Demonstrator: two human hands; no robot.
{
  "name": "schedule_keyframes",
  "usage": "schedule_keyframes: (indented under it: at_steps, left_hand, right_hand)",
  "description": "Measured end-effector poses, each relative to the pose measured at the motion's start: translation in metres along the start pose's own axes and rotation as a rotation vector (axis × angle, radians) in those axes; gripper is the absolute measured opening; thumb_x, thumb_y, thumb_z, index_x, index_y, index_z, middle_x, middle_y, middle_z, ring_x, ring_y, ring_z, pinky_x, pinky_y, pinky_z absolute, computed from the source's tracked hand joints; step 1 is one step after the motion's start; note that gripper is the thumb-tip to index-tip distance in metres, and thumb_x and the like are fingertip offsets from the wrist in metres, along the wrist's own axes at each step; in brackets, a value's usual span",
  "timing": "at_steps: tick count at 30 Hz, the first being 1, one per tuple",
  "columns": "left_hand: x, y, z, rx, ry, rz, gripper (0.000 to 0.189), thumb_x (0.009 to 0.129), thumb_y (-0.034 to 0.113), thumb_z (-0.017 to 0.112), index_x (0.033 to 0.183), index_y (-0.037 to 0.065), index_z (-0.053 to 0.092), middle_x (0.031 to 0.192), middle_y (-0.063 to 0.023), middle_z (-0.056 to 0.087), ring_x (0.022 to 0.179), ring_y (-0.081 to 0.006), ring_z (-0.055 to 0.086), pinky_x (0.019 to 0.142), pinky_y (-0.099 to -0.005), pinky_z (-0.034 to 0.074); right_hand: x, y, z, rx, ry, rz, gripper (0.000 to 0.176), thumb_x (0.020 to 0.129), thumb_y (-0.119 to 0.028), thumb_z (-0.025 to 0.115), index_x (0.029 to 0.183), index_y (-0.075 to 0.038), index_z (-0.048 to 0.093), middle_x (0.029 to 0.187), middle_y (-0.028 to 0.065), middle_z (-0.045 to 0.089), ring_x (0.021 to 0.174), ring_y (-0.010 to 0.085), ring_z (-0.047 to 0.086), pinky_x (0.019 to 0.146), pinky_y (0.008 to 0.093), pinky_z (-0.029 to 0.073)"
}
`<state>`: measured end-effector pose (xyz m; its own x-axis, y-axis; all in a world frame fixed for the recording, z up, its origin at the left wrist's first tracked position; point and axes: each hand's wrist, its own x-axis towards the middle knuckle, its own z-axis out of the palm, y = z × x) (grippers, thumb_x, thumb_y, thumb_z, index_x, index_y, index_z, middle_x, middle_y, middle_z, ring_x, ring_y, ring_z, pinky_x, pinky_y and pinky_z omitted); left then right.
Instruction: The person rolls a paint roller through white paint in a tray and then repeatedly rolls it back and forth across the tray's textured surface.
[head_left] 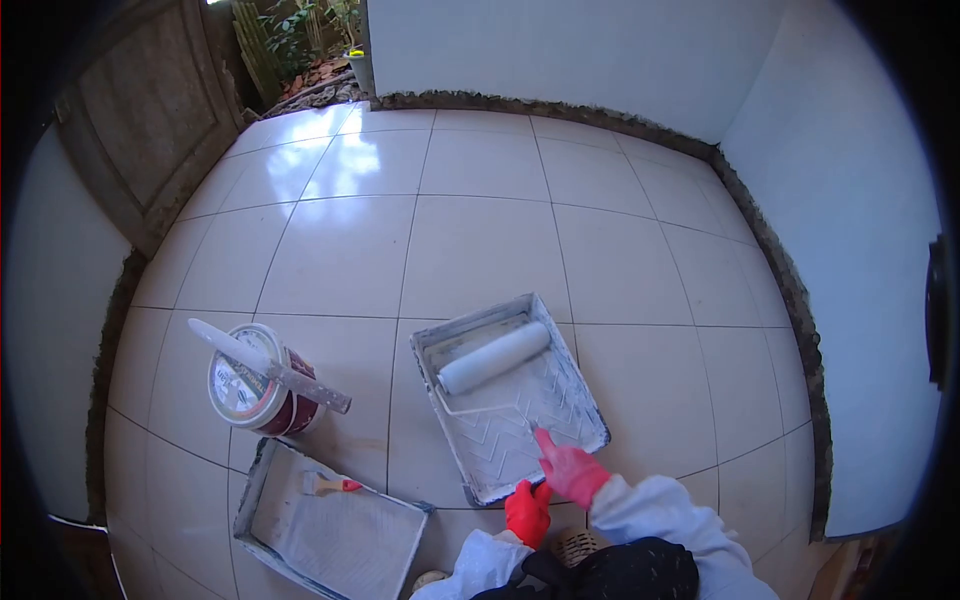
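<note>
A white paint roller [495, 358] lies in the upper part of a paint-smeared tray [590, 402], its wire frame running down over the ribbed slope. My right hand [570, 470], in a pinkish-red glove, is closed at the lower end of the roller frame, over the tray's lower right part. The roller handle is mostly hidden by the glove. My left hand [528, 512], in a red glove, is closed at the tray's near edge, just below and left of my right hand; whatever its fingers grip there is hidden.
A lidded paint bucket [290, 412] stands at the left with a paint-covered stick tool [262, 364] across its lid. Below it, a second tray [252, 505] holds a brush [325, 484]. Walls edge the tiled floor [480, 250]; a wooden door [140, 100] stands at the upper left.
</note>
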<state>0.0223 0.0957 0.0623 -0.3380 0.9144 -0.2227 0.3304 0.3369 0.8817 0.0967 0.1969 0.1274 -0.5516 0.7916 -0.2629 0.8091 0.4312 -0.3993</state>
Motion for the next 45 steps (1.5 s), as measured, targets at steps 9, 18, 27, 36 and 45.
schedule_keyframes:
  at_steps: [9, 18, 27, 36, 45]
  left_hand:
    - [-0.005, 0.008, -0.001, -0.389, -0.05, -0.191, 0.024, 0.087, 0.02, 0.043, 0.091, -0.001, 0.052, 0.088, -0.0186, 0.062, 0.082, -0.0313, 0.059, 0.067, -0.0388, 0.043]
    - [-0.005, -0.001, 0.003, 0.15, -0.141, -0.082, 0.034, 0.089, 0.022, 0.035, 0.101, -0.006, 0.051, 0.093, -0.0138, 0.063, 0.086, -0.0251, 0.059, 0.069, -0.0366, 0.044]
    - [-0.006, 0.002, 0.009, -0.427, 0.041, -0.039, 0.018, 0.084, 0.016, 0.052, 0.091, 0.001, 0.057, 0.087, -0.0179, 0.061, 0.08, -0.0355, 0.057, 0.066, -0.039, 0.043]
    - [-0.006, 0.001, 0.012, -0.542, -0.002, -0.198, 0.027, 0.089, 0.017, 0.038, 0.094, 0.0, 0.057, 0.092, -0.0152, 0.062, 0.083, -0.0302, 0.058, 0.07, -0.0369, 0.041]
    - [0.001, -0.012, 0.027, -1.543, 0.096, -0.681, 0.029, 0.089, 0.016, 0.036, 0.102, -0.006, 0.048, 0.105, -0.0183, 0.056, 0.093, -0.0294, 0.057, 0.079, -0.0331, 0.047]
  right_hand:
    - [0.057, -0.013, -0.003, 0.045, 0.038, 0.01, 0.045, 0.08, -0.016, 0.047, 0.12, -0.001, 0.035, 0.062, 0.0219, 0.055, 0.058, 0.0382, 0.055, 0.054, 0.0459, 0.042]
    - [0.012, -0.001, -0.006, 0.035, -0.024, -0.006, 0.05, 0.08, -0.016, 0.047, 0.125, -0.001, 0.03, 0.061, 0.0209, 0.055, 0.057, 0.0373, 0.055, 0.052, 0.0449, 0.042]
    - [-0.115, 0.014, -0.019, 0.083, -0.145, 0.031, 0.046, 0.08, -0.014, 0.048, 0.122, -0.004, 0.033, 0.058, 0.0208, 0.053, 0.052, 0.038, 0.053, 0.046, 0.0476, 0.039]
    - [-0.039, 0.006, -0.018, 0.087, -0.039, -0.04, 0.048, 0.081, -0.017, 0.049, 0.124, -0.004, 0.032, 0.061, 0.022, 0.054, 0.056, 0.0382, 0.054, 0.05, 0.0455, 0.041]
    - [0.003, 0.012, -0.031, 0.455, 0.174, -0.094, 0.058, 0.078, -0.017, 0.056, 0.128, -0.001, 0.031, 0.07, 0.0165, 0.058, 0.058, 0.0276, 0.057, 0.055, 0.0346, 0.045]
